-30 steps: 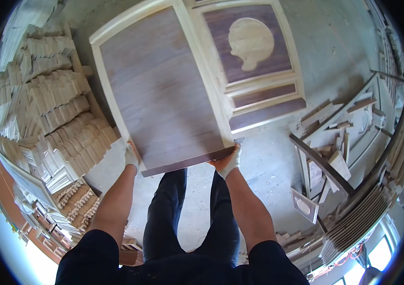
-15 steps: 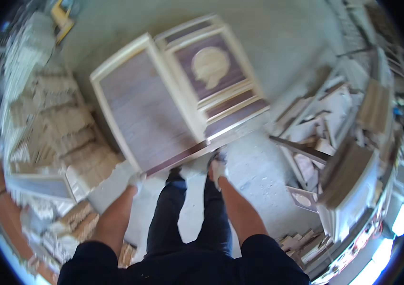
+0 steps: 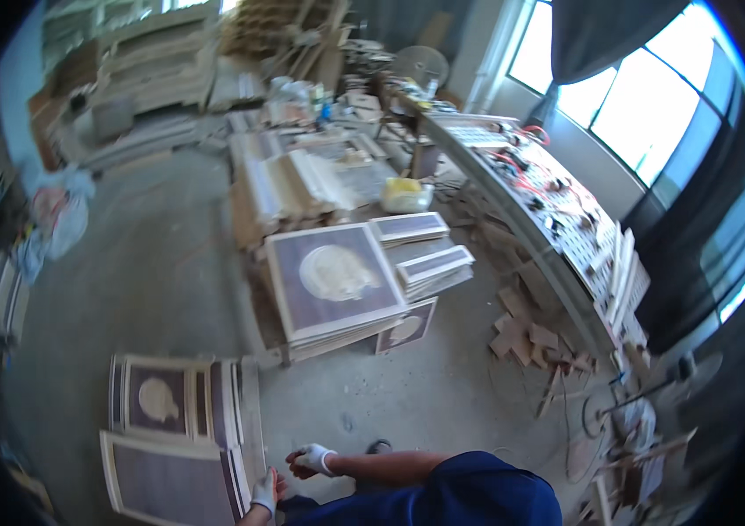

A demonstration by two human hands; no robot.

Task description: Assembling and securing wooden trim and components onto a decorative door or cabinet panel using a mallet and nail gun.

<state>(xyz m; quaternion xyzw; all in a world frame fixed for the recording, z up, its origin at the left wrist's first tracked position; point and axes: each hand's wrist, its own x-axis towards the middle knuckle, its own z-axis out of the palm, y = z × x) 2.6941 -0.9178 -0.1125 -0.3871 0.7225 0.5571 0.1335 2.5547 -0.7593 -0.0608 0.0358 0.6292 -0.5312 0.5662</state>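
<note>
A plain dark panel with a pale wooden frame [image 3: 171, 480] lies flat at the lower left, partly over a second panel with a pale carved medallion [image 3: 160, 399]. My left hand [image 3: 264, 492], in a white glove, rests just off the plain panel's right edge with its fingers apart and nothing in it. My right hand [image 3: 313, 458], also gloved, hovers over the concrete floor a little to the right and is likewise unladen. A taller stack of medallion panels [image 3: 333, 280] stands ahead in the middle of the room.
Smaller framed panels [image 3: 429, 263] lie piled beside the tall stack. A long workbench [image 3: 548, 202] runs along the windows on the right, with wood offcuts [image 3: 534, 337] below it. Timber piles [image 3: 289, 184] and shelves fill the back, and bags [image 3: 52, 219] sit at the left.
Both hands held the plain panel by its near edge before. Now it lies on the floor pile and both hands are off it. The view has swung up across the workshop.
</note>
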